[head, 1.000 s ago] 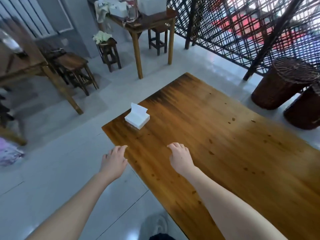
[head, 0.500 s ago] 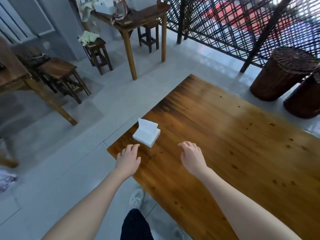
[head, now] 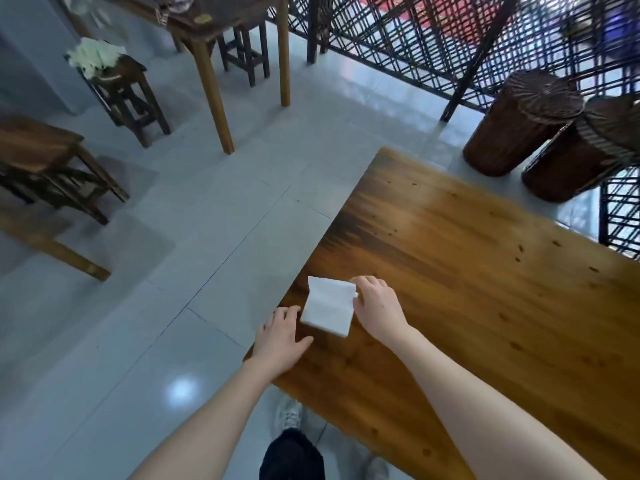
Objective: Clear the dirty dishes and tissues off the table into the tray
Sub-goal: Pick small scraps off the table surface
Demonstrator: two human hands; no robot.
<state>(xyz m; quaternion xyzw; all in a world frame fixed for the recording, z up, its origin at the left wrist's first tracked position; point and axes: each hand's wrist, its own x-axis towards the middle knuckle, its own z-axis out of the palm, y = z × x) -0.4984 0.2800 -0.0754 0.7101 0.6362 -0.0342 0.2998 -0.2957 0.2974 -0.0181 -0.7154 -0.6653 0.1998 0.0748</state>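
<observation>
Head view, looking down at the near left corner of the desk (head: pixel 485 289).

- Tissue pack (head: pixel 329 306): a white block lying flat on the desk, left of frame centre and close to the desk's left edge. Its top sheet is folded up at the far side.
- Left hand (head: pixel 282 336): over the desk's corner, just left of the pack. Its fingers (head: pixel 284 311) are straight and loosely spread, with the tips at the pack's lower-left side. The thumb points toward the pack's near edge. I can't tell whether it touches.
- Right hand (head: pixel 375 306): on the pack's right side. Its fingers (head: pixel 367 282) are curled against the upper-right corner and touch it. The thumb is hidden, so I can't tell whether there is a real pinch.

My read is that the hands bracket the pack from both sides so a soft, loose block lifts in one piece. No tray or dishes are in view.
</observation>
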